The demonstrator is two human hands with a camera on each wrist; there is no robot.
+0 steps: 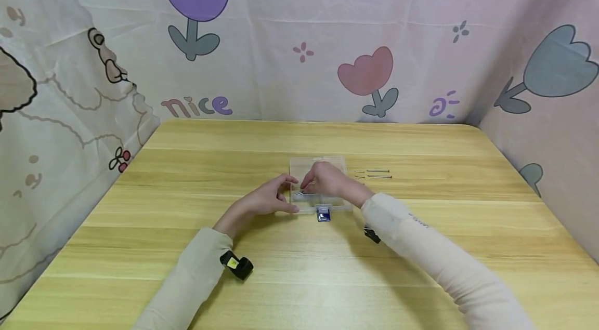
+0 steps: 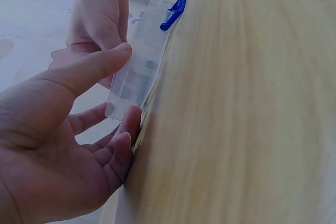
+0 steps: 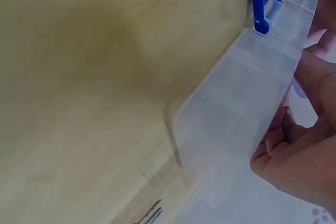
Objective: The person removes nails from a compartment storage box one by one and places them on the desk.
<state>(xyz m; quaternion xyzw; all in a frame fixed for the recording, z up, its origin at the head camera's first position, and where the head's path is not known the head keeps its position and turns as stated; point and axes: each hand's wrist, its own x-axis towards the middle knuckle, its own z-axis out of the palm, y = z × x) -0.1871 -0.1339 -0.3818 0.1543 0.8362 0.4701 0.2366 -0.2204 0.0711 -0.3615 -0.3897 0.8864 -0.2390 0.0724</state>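
Observation:
A clear plastic box (image 1: 297,168) with a blue latch (image 1: 323,214) lies on the table, its lid tipped back. My left hand (image 1: 265,197) grips the box's near left corner, thumb on the front wall and fingers along the left side. In the left wrist view that thumb (image 2: 100,66) touches the box wall (image 2: 137,72). My right hand (image 1: 327,180) reaches down into the box, its curled fingertips pinching among thin metal nails (image 1: 299,193); the exact contact is small and partly hidden. The right wrist view shows the box wall (image 3: 231,103) hiding those fingertips.
Right of the box, long nails (image 1: 378,170) and shorter ones (image 1: 359,171) lie in rows on the wooden table (image 1: 281,278). A printed cloth (image 1: 281,70) hangs behind the table's far edge and along both sides. Each sleeve carries a black wrist camera (image 1: 237,266).

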